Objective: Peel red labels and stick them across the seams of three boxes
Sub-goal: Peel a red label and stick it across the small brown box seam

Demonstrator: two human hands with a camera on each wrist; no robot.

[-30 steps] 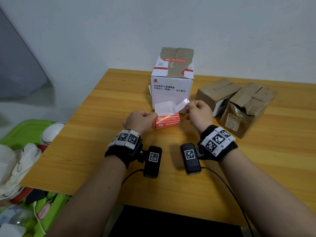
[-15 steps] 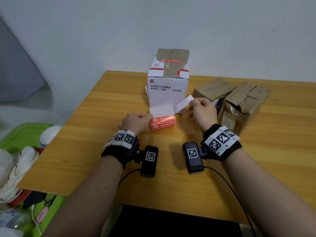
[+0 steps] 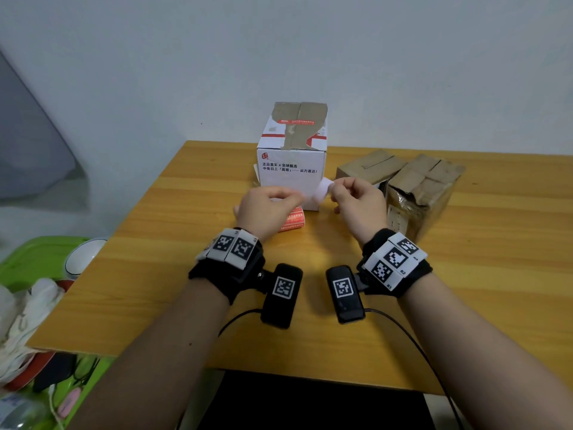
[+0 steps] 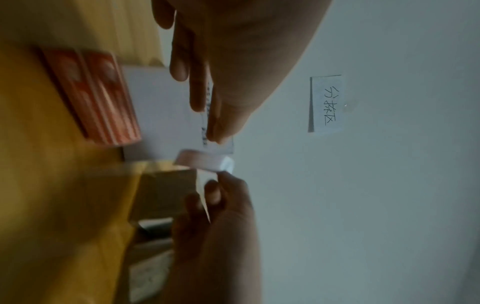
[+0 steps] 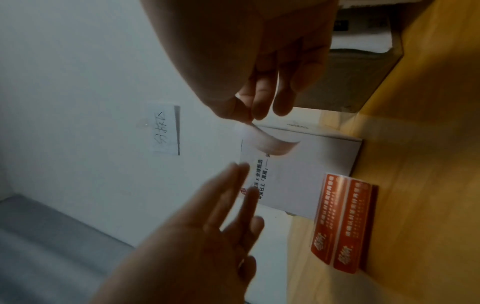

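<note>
From my remote station I record the following. The right hand (image 3: 359, 203) is raised in front of the white box (image 3: 291, 178), with thumb and forefinger pinched on one end of a curled label strip (image 5: 270, 144); its pale side faces the cameras, and I cannot tell its printed colour from here. The left hand (image 3: 266, 209) is level with it, just to the left. In the right wrist view its fingers (image 5: 228, 189) are straight and spread, holding nothing, with the tips close to the free end of the strip; whether they touch it I cannot tell (that part of the view is blurred).

The stack of red labels (image 3: 291, 220) lies flat on the wooden table (image 3: 155, 243), beside the foot of the white box and below the left hand. The right wrist view shows two red labels side by side on top of the stack.

The white box stands upright near the far edge of the table, with brown tape running over the seam on its top and red print on its flaps. To its right are two brown cardboard boxes, one low (image 3: 369, 166) and one taller and crumpled (image 3: 424, 193), standing against each other.

On the wall behind the table hangs a handwritten paper note (image 4: 328, 103). To the left of the table there is a green tray (image 3: 34, 259) holding white cloth.
</note>
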